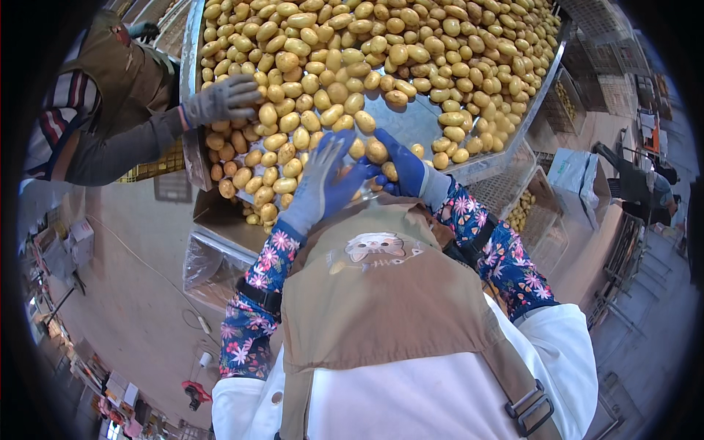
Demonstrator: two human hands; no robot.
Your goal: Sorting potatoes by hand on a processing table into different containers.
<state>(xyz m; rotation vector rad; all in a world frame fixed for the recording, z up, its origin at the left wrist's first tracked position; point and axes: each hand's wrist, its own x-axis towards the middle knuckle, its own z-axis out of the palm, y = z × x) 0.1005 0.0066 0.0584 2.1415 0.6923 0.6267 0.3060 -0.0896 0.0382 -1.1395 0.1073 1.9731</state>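
Observation:
Many small yellow potatoes cover a metal sorting table in front of me. My left hand, in a grey and blue coated glove, is among the potatoes at the near edge. Its thumb stands away from its fingers, and a potato shows in the gap. Close beside it, my right hand, in a matching glove, curls around a brown-yellow potato. Another potato lies against the same hand's fingers. My apron partly hides what is below both hands.
At the left, a co-worker's grey-gloved hand rests on the potatoes. A cardboard box and a plastic-lined box stand below the near left edge. Plastic crates, some holding potatoes, stand at the right. A cable crosses the floor.

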